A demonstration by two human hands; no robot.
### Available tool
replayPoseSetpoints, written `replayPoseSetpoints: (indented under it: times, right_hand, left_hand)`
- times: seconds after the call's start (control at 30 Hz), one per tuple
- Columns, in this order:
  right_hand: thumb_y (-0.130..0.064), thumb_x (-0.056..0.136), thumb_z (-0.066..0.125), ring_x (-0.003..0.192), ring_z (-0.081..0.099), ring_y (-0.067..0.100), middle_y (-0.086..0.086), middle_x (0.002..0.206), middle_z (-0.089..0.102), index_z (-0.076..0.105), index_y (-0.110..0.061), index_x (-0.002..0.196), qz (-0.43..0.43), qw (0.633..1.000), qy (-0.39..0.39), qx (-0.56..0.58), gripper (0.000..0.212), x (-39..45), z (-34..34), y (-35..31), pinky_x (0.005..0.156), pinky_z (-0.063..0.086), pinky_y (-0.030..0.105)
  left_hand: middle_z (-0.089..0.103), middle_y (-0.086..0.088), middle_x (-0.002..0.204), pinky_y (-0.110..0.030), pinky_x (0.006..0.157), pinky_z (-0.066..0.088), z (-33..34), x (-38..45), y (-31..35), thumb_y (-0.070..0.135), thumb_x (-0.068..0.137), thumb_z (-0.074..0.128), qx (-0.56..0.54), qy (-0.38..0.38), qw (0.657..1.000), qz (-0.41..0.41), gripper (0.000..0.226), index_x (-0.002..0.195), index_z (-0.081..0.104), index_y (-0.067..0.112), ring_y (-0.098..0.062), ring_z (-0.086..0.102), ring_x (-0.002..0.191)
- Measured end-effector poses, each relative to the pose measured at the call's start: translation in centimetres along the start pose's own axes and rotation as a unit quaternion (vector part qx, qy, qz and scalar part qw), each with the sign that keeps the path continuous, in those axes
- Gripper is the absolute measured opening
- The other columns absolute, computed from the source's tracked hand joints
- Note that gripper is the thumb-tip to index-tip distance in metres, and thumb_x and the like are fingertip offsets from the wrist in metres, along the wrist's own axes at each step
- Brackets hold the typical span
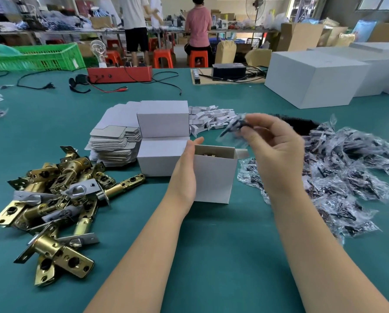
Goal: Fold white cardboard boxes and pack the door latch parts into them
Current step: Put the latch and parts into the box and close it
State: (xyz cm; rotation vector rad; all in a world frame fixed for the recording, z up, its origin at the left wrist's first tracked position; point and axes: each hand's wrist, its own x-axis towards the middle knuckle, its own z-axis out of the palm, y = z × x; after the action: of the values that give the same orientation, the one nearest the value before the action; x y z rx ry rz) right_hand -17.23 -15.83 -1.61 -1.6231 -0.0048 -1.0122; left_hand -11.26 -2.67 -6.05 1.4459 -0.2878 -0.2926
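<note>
A small white cardboard box point(213, 177) stands upright on the green table with its top open; a brass part shows inside. My left hand point(186, 170) lies flat against the box's left side with straight fingers. My right hand point(272, 145) hovers above and to the right of the box, pinching a small clear screw bag point(232, 127) that is blurred. A heap of brass door latches point(53, 199) lies at the left. A pile of clear screw bags point(338, 177) lies at the right.
Two closed white boxes point(164, 141) stand stacked behind the open one, beside a stack of flat box blanks point(116, 141) and loose white inserts point(211, 118). Large white cartons point(313, 77) sit far right. A red device point(119, 74) with cables and a green crate point(35, 57) lie beyond; people work in the background.
</note>
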Motion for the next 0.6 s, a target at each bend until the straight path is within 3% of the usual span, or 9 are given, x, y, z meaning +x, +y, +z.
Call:
replayPoseSetpoints:
  times: [0.07,0.13,0.3,0.43,0.53,0.6]
  right_hand:
    - [0.0,0.085,0.065,0.089,0.064,0.015,-0.007,0.091,0.067,0.068,-0.025,0.096,-0.036,0.996,-0.036,-0.073,0.027,-0.3,0.3,0.2,0.084,0.054,0.036]
    - [0.0,0.085,0.064,0.091,0.062,0.008,-0.008,0.093,0.066,0.067,-0.022,0.098,-0.067,0.991,-0.043,-0.104,0.025,-0.4,0.3,0.2,0.087,0.05,0.028]
    - [-0.005,0.085,0.066,0.095,0.062,0.019,-0.019,0.095,0.063,0.066,-0.024,0.1,-0.133,0.984,-0.024,-0.119,0.024,-0.8,0.6,0.2,0.087,0.048,0.033]
    - [-0.004,0.085,0.066,0.088,0.062,0.003,-0.014,0.09,0.066,0.07,-0.018,0.099,-0.088,0.991,-0.037,-0.096,0.021,-1.2,1.6,0.7,0.079,0.049,0.019]
    - [-0.004,0.083,0.065,0.082,0.06,0.008,-0.004,0.084,0.069,0.075,-0.01,0.09,-0.106,0.973,-0.033,-0.204,0.013,-1.1,1.5,1.5,0.076,0.051,0.028]
    - [-0.009,0.081,0.06,0.08,0.057,0.022,0.001,0.079,0.069,0.074,-0.008,0.082,-0.156,0.95,-0.002,-0.272,0.014,-1.0,1.3,1.8,0.074,0.048,0.034]
  left_hand:
    - [0.07,0.007,0.112,-0.035,0.099,0.047,0.0,0.0,-0.1,0.073,0.079,0.03,0.0,0.004,1.0,0.004,0.046,0.105,0.063,0.054,-0.012,0.063,0.107]
    - [0.069,0.006,0.115,-0.041,0.106,0.042,0.1,0.0,0.0,0.073,0.079,0.03,-0.003,0.006,1.0,0.003,0.044,0.103,0.063,0.055,-0.015,0.061,0.111]
    - [0.068,0.005,0.119,-0.046,0.11,0.038,0.2,-0.2,0.0,0.074,0.078,0.032,-0.013,0.004,1.0,0.009,0.05,0.11,0.062,0.05,-0.015,0.059,0.116]
    - [0.063,-0.002,0.129,-0.05,0.111,0.035,0.3,0.0,-0.1,0.079,0.07,0.035,-0.018,-0.011,1.0,0.008,0.077,0.127,0.061,0.034,-0.022,0.056,0.123]
    - [0.061,0.001,0.132,-0.049,0.114,0.031,0.4,-0.1,0.1,0.076,0.072,0.036,-0.033,0.005,0.999,0.012,0.058,0.113,0.064,0.046,-0.022,0.049,0.129]
    - [0.057,0.002,0.137,-0.048,0.116,0.027,0.4,-0.2,0.1,0.073,0.074,0.035,-0.029,-0.003,0.999,0.013,0.053,0.112,0.062,0.048,-0.02,0.043,0.135]
